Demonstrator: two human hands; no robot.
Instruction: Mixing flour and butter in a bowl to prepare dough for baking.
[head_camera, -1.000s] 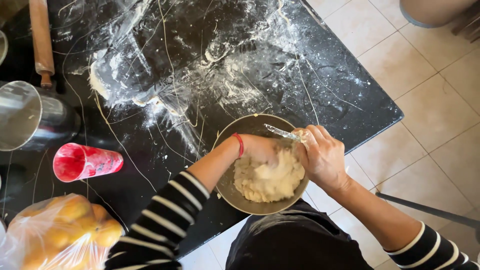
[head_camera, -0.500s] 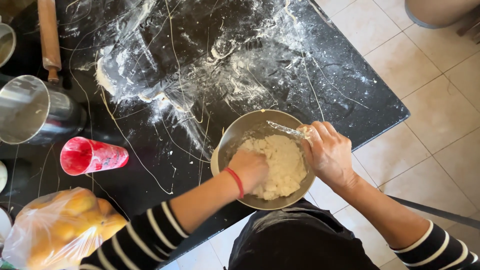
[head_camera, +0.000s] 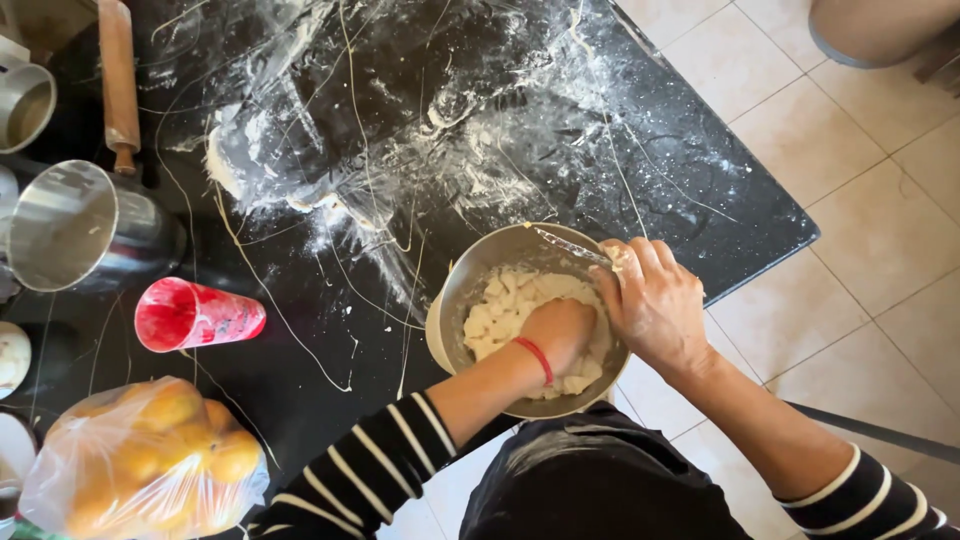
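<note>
Pressing down into pale dough (head_camera: 520, 310), the left hand (head_camera: 560, 335) sits closed in a fist inside a round metal bowl (head_camera: 470, 290), knuckles sunk into the soft mass; a red band (head_camera: 537, 360) circles that wrist and a black-and-white striped sleeve (head_camera: 370, 470) is pushed up the forearm. Just right of the fist, the right hand (head_camera: 655, 305) clasps the bowl's far rim, fingers curled over the edge, and a thin metal utensil (head_camera: 570, 245) lies pinned under them, its blade reaching left along the rim. How firmly it is gripped cannot be told. The dough fills the bowl's floor around and ahead of the fist, in torn lumps.

The bowl stands at the near edge of a black table (head_camera: 700, 200) smeared with flour (head_camera: 400, 130) and thin strings of batter. Well left of the fist lies a red plastic cup (head_camera: 195, 315) on its side. Beyond that, a shiny metal pitcher (head_camera: 85, 230) also lies tipped over, with a wooden rolling pin (head_camera: 118, 80) farther up. Near the left elbow sits a clear bag of orange fruit (head_camera: 150, 460). Pale floor tiles (head_camera: 880, 230) spread to the right of the hands.
</note>
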